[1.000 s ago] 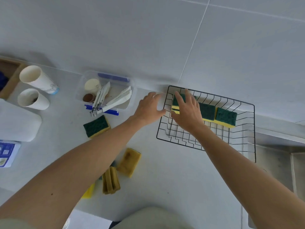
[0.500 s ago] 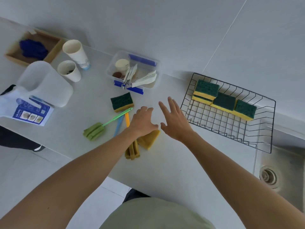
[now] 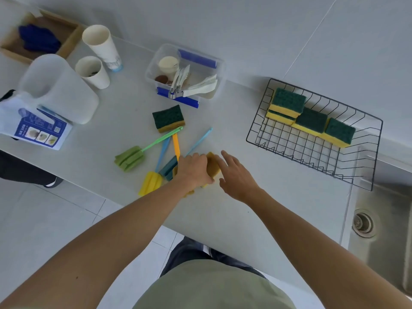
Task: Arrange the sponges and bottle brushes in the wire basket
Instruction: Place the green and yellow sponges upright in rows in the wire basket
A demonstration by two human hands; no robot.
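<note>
The black wire basket (image 3: 289,150) sits at the right of the counter with several green-and-yellow sponges (image 3: 311,120) along its far side. One more green-topped sponge (image 3: 168,118) lies on the counter. Bottle brushes lie in a heap: a green one (image 3: 131,158), a yellow one (image 3: 151,182), blue ones (image 3: 166,168). My left hand (image 3: 194,169) is curled over a worn yellow sponge (image 3: 213,166) beside the brushes. My right hand (image 3: 236,175) hovers just right of that sponge, fingers spread.
A clear tub (image 3: 185,74) with utensils stands behind the brushes. Two paper cups (image 3: 98,54), a white jug (image 3: 55,88), a leaflet (image 3: 38,130) and a wooden tray (image 3: 40,36) fill the left. A steel sink (image 3: 383,226) lies at the right.
Both hands came back from the basket to the brush heap. My left hand has closed over the worn yellow sponge, and my right hand has followed beside it.
</note>
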